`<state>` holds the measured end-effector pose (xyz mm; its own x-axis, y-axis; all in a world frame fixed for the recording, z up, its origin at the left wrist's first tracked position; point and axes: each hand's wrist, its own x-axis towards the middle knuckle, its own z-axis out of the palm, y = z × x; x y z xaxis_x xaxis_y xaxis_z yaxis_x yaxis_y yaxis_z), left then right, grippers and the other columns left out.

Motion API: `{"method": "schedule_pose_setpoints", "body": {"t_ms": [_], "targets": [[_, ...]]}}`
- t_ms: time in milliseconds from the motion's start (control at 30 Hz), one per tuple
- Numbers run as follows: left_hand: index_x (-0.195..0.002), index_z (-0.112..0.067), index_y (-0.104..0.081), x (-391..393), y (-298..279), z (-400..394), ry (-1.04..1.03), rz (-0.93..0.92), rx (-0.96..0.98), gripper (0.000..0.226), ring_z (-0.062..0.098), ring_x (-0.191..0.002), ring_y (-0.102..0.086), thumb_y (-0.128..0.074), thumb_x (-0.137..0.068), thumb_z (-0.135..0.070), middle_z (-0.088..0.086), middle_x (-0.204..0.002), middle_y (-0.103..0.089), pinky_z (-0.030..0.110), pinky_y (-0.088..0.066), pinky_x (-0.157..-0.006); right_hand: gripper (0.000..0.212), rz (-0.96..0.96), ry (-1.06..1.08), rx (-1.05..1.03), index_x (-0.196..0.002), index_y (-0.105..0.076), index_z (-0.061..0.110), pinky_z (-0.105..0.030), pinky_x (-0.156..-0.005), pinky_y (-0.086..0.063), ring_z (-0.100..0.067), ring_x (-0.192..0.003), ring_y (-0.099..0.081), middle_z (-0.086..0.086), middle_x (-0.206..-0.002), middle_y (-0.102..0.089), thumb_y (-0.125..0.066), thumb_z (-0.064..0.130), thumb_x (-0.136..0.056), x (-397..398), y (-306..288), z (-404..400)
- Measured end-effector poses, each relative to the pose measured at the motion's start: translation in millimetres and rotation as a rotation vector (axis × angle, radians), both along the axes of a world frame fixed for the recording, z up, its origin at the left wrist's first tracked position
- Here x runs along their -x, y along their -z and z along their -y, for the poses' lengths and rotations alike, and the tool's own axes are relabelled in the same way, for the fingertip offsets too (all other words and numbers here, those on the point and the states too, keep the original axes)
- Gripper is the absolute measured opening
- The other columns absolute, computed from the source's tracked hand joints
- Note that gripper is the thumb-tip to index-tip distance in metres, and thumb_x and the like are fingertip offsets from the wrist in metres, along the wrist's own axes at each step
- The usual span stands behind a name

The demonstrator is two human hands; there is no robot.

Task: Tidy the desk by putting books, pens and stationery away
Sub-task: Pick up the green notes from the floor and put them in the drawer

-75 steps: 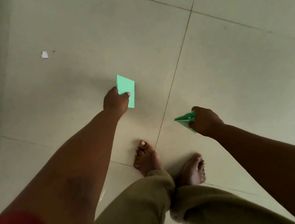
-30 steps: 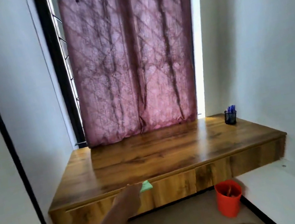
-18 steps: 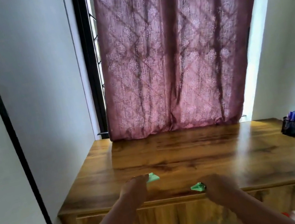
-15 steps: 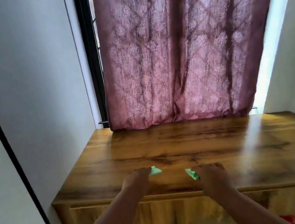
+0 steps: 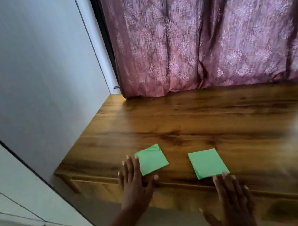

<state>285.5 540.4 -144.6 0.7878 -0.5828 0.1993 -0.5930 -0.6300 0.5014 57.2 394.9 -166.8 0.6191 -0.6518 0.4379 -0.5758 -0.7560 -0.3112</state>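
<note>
- Two green paper pads lie flat on the wooden desk near its front edge: the left pad and the right pad, set apart with bare wood between them.
- Half a second ago I had one pinched in each hand above the desk; now both are down and released.
- My left hand is spread with straight fingers just beside the left pad's near-left edge, grasping nothing; whether a fingertip touches the paper I cannot tell.
- My right hand is flat too, fingers straight, tips at the near edge of the right pad, holding nothing.
- I judge this only a halfway step: the pads picked off the floor are on the desk, but not yet put away.
- Behind hangs a mauve curtain; a white cupboard door stands to the left.
- The desk's right end is cut off and smeared by motion blur, so the pen holder seen a moment ago is out of view.
</note>
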Motion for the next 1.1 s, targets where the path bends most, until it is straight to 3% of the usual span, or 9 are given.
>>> {"method": "schedule_pose_setpoints", "body": {"t_ms": [100,200,333,467,600,767,900,1000,1100], "targets": [[-0.152,-0.019,0.000,14,23,-25,-0.554,-0.322,0.368,0.116,0.024,-0.148,-0.003,-0.043,-0.063,-0.082,0.004,-0.161,0.005,0.046,-0.009,-0.119,0.063,0.232,0.120,-0.288,-0.108,-0.065,0.009,-0.049,-0.086,-0.045,-0.034,-0.107,-0.054,-0.019,-0.113,-0.063,-0.056,0.055,-0.066,13,28,-32],[-0.149,-0.018,-0.017,10,20,-41,-1.048,-0.953,0.773,0.114,0.035,-0.139,-0.030,-0.064,-0.062,-0.076,0.011,-0.156,-0.023,0.050,-0.033,-0.108,0.043,0.552,0.422,-1.113,-0.111,-0.058,-0.004,-0.034,-0.069,-0.045,-0.031,-0.077,-0.053,-0.028,-0.112,-0.059,-0.070,0.015,-0.074,7,35,-34],[-0.147,-0.018,-0.024,-10,17,-45,-0.853,-1.429,0.969,0.090,0.033,-0.135,-0.036,-0.054,-0.079,-0.068,0.013,-0.148,-0.034,0.043,-0.037,-0.099,0.016,0.655,0.673,-1.966,-0.073,-0.047,0.004,-0.031,-0.052,-0.045,-0.027,-0.063,-0.046,-0.013,-0.076,-0.042,-0.044,-0.004,-0.086,-17,58,-11],[-0.144,-0.009,-0.029,-27,39,-48,-0.695,-1.532,1.017,0.113,0.027,-0.119,-0.055,-0.056,-0.063,-0.082,0.011,-0.127,-0.056,0.040,-0.044,-0.086,0.016,0.877,0.624,-2.007,-0.075,-0.049,0.003,-0.032,-0.075,-0.053,-0.025,-0.073,-0.053,-0.014,-0.080,-0.050,-0.043,-0.010,-0.083,-37,54,1],[-0.135,-0.010,-0.043,-36,54,-53,-0.603,-1.523,1.064,0.102,0.026,-0.116,-0.055,-0.056,-0.063,-0.082,0.010,-0.122,-0.058,0.042,-0.041,-0.101,0.015,0.877,0.633,-2.000,-0.076,-0.051,0.004,-0.022,-0.051,-0.054,-0.021,-0.073,-0.054,-0.012,-0.078,-0.053,-0.044,-0.005,-0.086,-37,67,-8],[-0.119,-0.023,-0.056,-37,63,-59,-0.631,-1.533,1.155,0.090,0.029,-0.110,-0.061,-0.056,-0.056,-0.087,0.008,-0.122,-0.062,0.048,-0.041,-0.103,0.010,0.910,0.665,-1.988,-0.088,-0.051,0.005,-0.030,-0.065,-0.042,-0.021,-0.077,-0.051,-0.011,-0.084,-0.051,-0.043,-0.001,-0.089,-27,72,-20],[-0.140,-0.019,-0.038,-19,69,-87,-0.770,-1.557,1.049,0.102,0.030,-0.116,-0.057,-0.034,-0.067,-0.090,0.011,-0.128,-0.057,0.040,-0.041,-0.102,0.010,0.699,0.769,-1.893,-0.094,-0.055,0.007,-0.033,-0.068,-0.046,-0.025,-0.079,-0.056,-0.011,-0.093,-0.056,-0.047,0.005,-0.090,-10,65,-43],[-0.138,-0.008,-0.038,-9,54,-121,-1.055,-1.051,0.843,0.082,0.036,-0.112,-0.052,-0.034,-0.085,-0.071,0.018,-0.125,-0.052,0.045,-0.044,-0.096,0.013,0.251,0.758,-1.652,-0.095,-0.063,0.006,-0.028,-0.057,-0.044,-0.026,-0.067,-0.055,-0.012,-0.089,-0.059,-0.059,0.014,-0.087,6,43,-76],[-0.141,-0.009,-0.031,-6,25,-155,-0.632,-0.407,0.688,0.089,0.033,-0.131,-0.035,-0.045,-0.073,-0.066,0.015,-0.142,-0.034,0.048,-0.028,-0.112,0.012,-0.062,0.483,-1.184,-0.089,-0.065,0.014,-0.034,-0.069,-0.049,-0.023,-0.077,-0.060,0.002,-0.079,-0.060,-0.065,0.023,-0.082,14,9,-96]]}}
